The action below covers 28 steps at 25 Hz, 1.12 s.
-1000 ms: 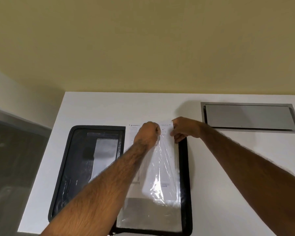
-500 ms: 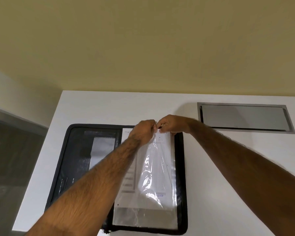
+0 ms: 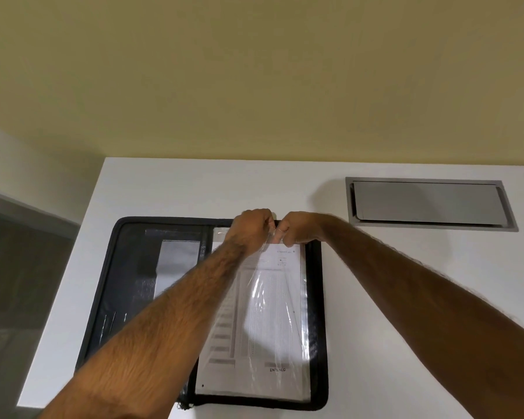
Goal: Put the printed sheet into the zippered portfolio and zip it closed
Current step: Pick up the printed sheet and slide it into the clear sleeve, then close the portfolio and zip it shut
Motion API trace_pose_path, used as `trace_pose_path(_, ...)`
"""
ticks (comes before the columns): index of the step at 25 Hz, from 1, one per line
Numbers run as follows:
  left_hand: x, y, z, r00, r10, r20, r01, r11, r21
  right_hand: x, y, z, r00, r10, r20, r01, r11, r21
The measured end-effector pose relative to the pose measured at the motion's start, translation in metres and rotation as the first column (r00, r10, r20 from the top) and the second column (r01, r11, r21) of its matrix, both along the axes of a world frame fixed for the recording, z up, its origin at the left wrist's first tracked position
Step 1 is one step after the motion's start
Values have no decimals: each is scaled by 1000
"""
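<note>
A black zippered portfolio lies spread flat on the white table. The printed sheet rests on its right half inside a clear plastic sleeve, with the word ENTERED near the bottom. My left hand and my right hand meet at the sleeve's top edge, both pinching the clear plastic. The plastic is pulled taut up to my fingers. My left forearm hides the sheet's left part.
A grey metal cable hatch is set into the table at the right rear. The table's left edge drops to a dark floor. A beige wall rises behind the table.
The sheet has slid down into the sleeve and sits fully within the portfolio's right half. My hands came together at the sleeve's top edge.
</note>
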State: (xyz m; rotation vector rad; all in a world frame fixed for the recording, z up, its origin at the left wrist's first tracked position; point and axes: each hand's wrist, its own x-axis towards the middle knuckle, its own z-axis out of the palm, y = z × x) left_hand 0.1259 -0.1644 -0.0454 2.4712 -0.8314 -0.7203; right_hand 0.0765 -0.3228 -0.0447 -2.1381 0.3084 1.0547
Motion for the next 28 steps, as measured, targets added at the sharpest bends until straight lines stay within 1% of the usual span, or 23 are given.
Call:
trace_pose_path(2, -3, 1, -4, 998, 66, 8, -65, 996, -67, -5, -1, -3, 996, -71, 59, 71, 997, -13)
trace_pose_path(4, -15, 8, -11, 978, 206, 23, -200, 967, -157, -14, -3, -4, 982, -151, 116, 154, 988, -21)
trace_pose_path(5, -25, 16, -15, 961, 270, 53, -258, 951, -169, -19, -4, -6, 970, -189, 150, 195, 980, -26)
trace_pose_path(8, -72, 57, -27, 910, 398, 118, -383, 915, -130, -39, -4, -14, 896, -304, 325, 336, 941, -45)
trace_pose_path(10, -111, 89, -34, 885, 436, 163, -435, 899, -46, -57, 3, -20, 825, -368, 429, 422, 906, -36)
trace_pose_path(11, -129, 103, -37, 874, 447, 192, -456, 890, 0, -67, 8, -22, 800, -362, 478, 442, 895, -62)
trace_pose_path(14, -162, 129, -48, 879, 409, 244, -448, 885, 130, -104, 36, -24, 803, -231, 549, 444, 847, -293)
trace_pose_path(16, -174, 134, -55, 904, 346, 250, -398, 896, 199, -137, 62, -23, 794, -185, 578, 458, 809, -370)
trace_pose_path(18, -183, 132, -57, 924, 293, 246, -351, 905, 241, -170, 89, -32, 791, -79, 606, 398, 820, -412)
trace_pose_path(20, -191, 131, -53, 935, 262, 239, -324, 907, 270, -194, 110, -42, 827, 37, 561, 263, 856, -445)
trace_pose_path(22, -193, 134, -47, 950, 224, 215, -285, 907, 312, -207, 119, -48, 851, 147, 504, 144, 858, -494)
trace_pose_path(24, -190, 144, -37, 961, 185, 205, -247, 908, 338, -208, 116, -47, 852, 199, 485, 100, 847, -523)
trace_pose_path(26, -182, 161, -22, 955, 218, 200, -276, 901, 335, -204, 110, -46, 849, 226, 477, 72, 846, -529)
trace_pose_path(28, -169, 186, -7, 925, 333, 182, -375, 876, 304, -201, 108, -44, 852, 233, 469, 50, 856, -515)
